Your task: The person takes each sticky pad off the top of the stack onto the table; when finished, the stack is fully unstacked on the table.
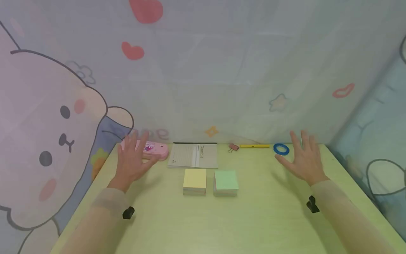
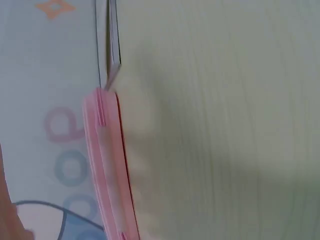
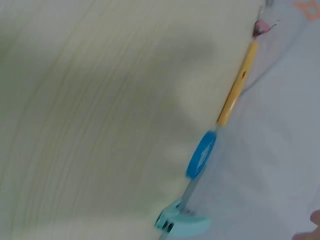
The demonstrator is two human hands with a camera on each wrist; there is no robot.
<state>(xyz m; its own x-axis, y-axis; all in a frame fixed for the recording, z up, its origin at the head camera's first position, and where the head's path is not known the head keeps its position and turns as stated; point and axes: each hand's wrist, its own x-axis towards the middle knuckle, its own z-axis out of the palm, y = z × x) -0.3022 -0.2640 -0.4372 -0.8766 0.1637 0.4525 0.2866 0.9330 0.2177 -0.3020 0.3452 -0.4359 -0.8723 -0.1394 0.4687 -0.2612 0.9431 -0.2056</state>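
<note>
My left hand (image 1: pixel 131 160) is held over the left side of the table with its fingers spread, holding nothing. It partly covers a pink pencil case (image 1: pixel 160 151), whose long side and zip show in the left wrist view. On the right, my right hand (image 1: pixel 306 158) hovers with fingers apart and thumb pointing inward. Nearest to it lies a blue ring-shaped roll of tape (image 1: pixel 281 149). A small teal object with a rounded lever (image 3: pixel 187 225), mostly hidden behind the right hand in the head view, appears in the right wrist view.
A notebook (image 1: pixel 207 157) lies by the pencil case. In front are a yellow sticky-note stack (image 1: pixel 195 179) and a green one (image 1: pixel 226 180). A pink binder clip (image 1: pixel 233 147) and a slim yellow pen-like stick (image 1: pixel 254 146) lie along the back edge, against a printed curtain (image 1: pixel 241 70).
</note>
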